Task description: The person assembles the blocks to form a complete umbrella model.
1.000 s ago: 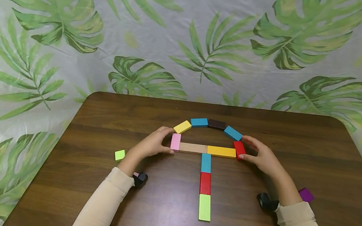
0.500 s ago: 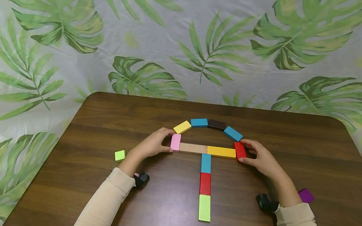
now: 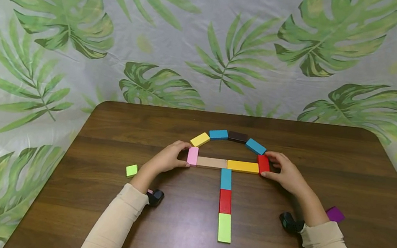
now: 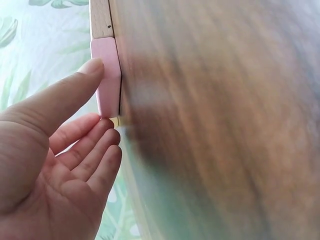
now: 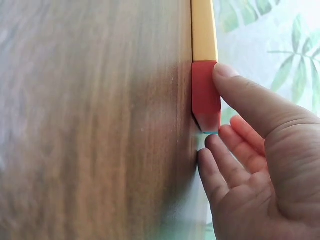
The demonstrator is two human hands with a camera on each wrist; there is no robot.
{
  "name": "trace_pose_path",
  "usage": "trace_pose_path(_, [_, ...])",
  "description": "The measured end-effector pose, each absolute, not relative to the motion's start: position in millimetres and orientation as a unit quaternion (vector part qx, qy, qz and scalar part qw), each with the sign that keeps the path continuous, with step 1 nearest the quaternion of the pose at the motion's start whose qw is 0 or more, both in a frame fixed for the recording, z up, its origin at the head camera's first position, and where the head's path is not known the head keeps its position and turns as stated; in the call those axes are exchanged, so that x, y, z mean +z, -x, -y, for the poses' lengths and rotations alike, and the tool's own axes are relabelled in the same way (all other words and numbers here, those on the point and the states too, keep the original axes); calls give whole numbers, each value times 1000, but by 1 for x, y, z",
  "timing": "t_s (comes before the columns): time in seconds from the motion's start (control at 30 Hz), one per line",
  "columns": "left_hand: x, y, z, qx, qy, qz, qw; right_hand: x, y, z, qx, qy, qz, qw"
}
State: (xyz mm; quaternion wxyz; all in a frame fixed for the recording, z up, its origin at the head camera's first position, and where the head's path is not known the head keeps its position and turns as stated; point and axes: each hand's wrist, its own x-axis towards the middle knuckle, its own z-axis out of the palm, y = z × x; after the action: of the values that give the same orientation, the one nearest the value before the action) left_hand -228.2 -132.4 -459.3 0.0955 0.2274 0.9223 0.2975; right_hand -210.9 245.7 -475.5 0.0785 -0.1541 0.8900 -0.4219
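Between thumb and forefinger, my left hand (image 3: 166, 157) pinches a pink block (image 3: 192, 156) at its near and far ends; the left wrist view shows the thumb on this pink block (image 4: 107, 75). On the other side my right hand (image 3: 288, 173) pinches a red block (image 3: 263, 165) the same way. A plain wooden block (image 3: 212, 163) and an orange-yellow block (image 3: 243, 166) lie end to end between them. Above these curves an arch: a yellow block (image 3: 200, 139), a blue block (image 3: 218, 135), a dark brown block (image 3: 237, 137) and another blue block (image 3: 256, 146).
Below the crossbar runs a stem of a light blue block (image 3: 226, 179), a red block (image 3: 225, 201) and a lime block (image 3: 224, 228). A small lime block (image 3: 132, 170) lies left, a purple block (image 3: 335, 214) right. The wooden table (image 3: 174, 243) meets a leaf-patterned cloth (image 3: 172, 40).
The red block at the right end has shifted slightly rightward and straightened a little, with my right hand's fingers at it. My left hand and the pink block have stayed almost still.
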Motion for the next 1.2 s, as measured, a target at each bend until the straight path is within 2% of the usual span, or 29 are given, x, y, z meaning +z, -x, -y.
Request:
trace_pose_path(0.4, [-459,227,133,295,-223,-924,97,-477,211,-244,-418,156,-892,68])
trace_pose_path(0.6, [-453,224,137,300,-220,-925,81,-471,208,-245,-422,155,-893,35])
trace_pose_path(0.87, [-427,203,147,314,-229,-921,6,-450,189,-245,-409,150,-900,-34])
trace_pose_path(1.2, [-411,158,175,339,-191,-918,-80,-427,152,-259,-399,148,-900,-95])
